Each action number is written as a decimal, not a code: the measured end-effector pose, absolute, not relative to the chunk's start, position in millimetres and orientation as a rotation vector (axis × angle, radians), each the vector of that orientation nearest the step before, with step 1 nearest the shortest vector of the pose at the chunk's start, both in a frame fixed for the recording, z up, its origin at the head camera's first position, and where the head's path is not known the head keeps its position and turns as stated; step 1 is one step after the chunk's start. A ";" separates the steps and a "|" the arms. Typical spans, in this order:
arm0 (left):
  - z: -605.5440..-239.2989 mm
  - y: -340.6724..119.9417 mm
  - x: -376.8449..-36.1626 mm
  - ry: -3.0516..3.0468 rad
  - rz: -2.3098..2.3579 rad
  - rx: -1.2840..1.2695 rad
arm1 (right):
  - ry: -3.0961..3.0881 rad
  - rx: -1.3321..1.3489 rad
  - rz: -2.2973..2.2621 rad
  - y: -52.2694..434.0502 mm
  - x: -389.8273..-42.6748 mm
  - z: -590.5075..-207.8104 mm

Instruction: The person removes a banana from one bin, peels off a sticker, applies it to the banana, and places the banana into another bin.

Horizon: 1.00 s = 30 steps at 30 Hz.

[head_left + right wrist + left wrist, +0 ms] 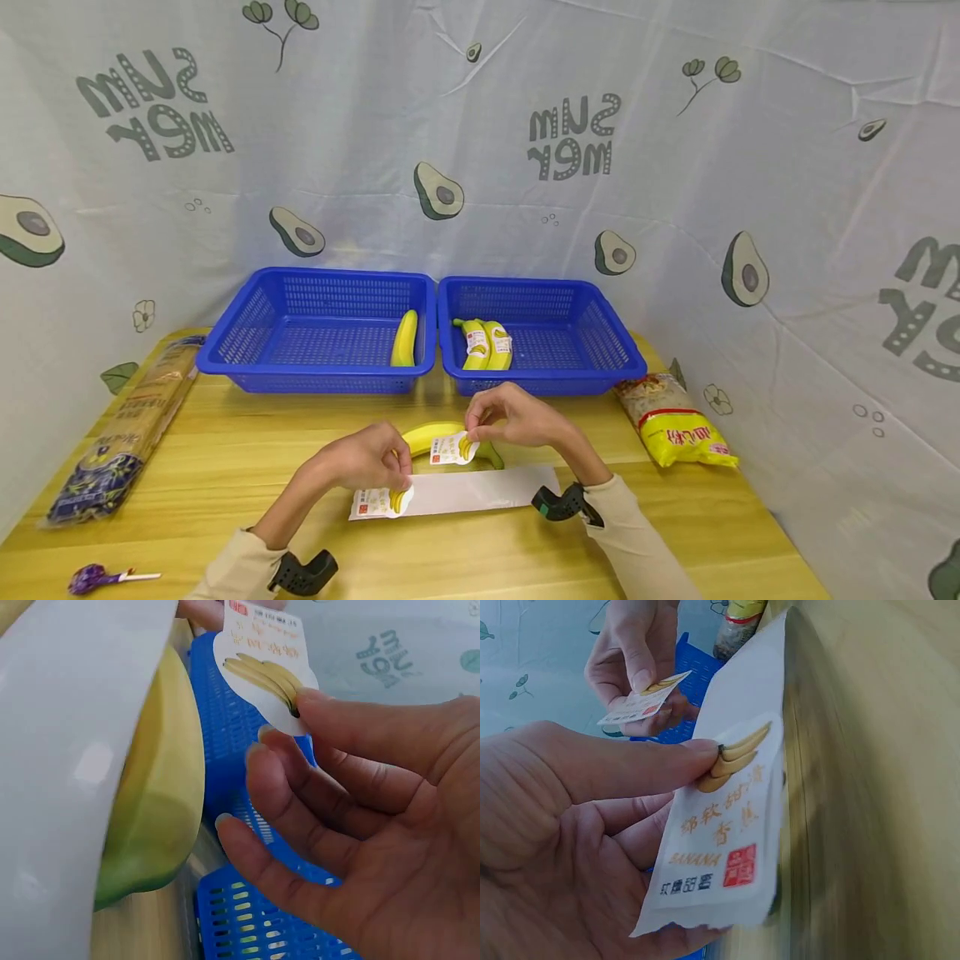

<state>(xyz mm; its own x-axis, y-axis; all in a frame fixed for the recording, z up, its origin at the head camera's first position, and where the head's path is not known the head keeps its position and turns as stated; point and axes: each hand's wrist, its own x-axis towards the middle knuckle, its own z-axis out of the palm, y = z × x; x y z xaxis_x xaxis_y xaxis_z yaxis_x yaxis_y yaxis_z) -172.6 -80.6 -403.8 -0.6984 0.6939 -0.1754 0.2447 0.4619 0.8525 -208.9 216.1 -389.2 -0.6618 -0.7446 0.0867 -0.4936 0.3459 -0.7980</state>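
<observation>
My left hand (372,457) pinches the left end of a white backing strip (487,492), thumb on top over a printed banana label (731,802) that lies on it. Between thumb and fingertips my right hand (513,415) holds a loose banana sticker (454,448), away from the strip, its printed face showing. Directly behind the strip a yellow banana (431,435) lies on the table, partly covered by the sticker in the head view. In the right wrist view the banana's greenish end (142,870) shows beside the strip's blank part.
Two blue baskets stand at the back: the left basket (315,379) holds one plain banana (405,337), the right basket (555,383) two labelled bananas (487,343). Noodle packet (127,433) at left, lollipop (93,578) at front left, yellow food bag (675,421) at right.
</observation>
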 end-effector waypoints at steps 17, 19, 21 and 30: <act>-406.4 -74.3 -158.9 2.569 0.890 0.755 | 2.335 -0.980 -1.241 216.8 -206.9 -386.7; -404.2 -72.9 -157.3 2.621 0.834 0.703 | 2.328 -0.980 -1.250 216.9 -206.8 -386.5; -401.6 -71.9 -156.2 2.666 0.770 0.650 | 2.321 -0.985 -1.257 217.0 -207.0 -386.2; -393.1 -77.7 -157.5 2.629 0.854 0.747 | 2.291 -1.002 -1.282 217.2 -207.9 -388.1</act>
